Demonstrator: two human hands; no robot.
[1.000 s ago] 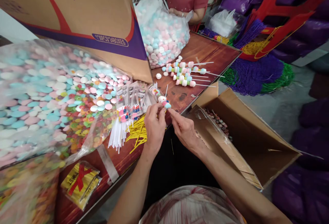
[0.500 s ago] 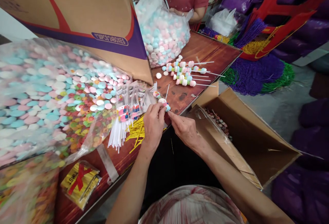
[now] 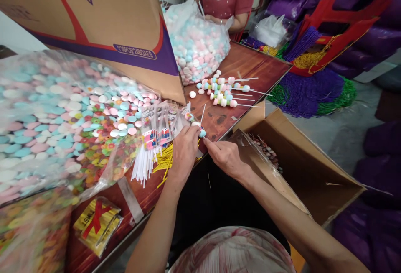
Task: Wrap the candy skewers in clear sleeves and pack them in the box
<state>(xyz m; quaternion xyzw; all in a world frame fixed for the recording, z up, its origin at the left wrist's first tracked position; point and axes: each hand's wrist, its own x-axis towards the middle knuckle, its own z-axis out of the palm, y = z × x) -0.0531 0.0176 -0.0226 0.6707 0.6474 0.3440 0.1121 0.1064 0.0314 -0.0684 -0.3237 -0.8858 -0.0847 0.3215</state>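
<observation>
Both forearms reach forward, fingertips nearly meeting. The left hand's (image 3: 185,149) fingers pinch a pastel candy skewer (image 3: 202,132), partly covering it; the right hand's (image 3: 226,156) bunched fingers meet its near end, their grip impossible to tell. Left of the fingers lie white sticks (image 3: 144,166) and yellow ties (image 3: 163,159); beyond, more skewers (image 3: 223,91) on the worktop (image 3: 260,62); rightward, an open carton (image 3: 302,156).

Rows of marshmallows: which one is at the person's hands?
The row ending in a blue marshmallow, held by the left hand; the other rows lie together farther back on the table, their white sticks pointing right.
</observation>
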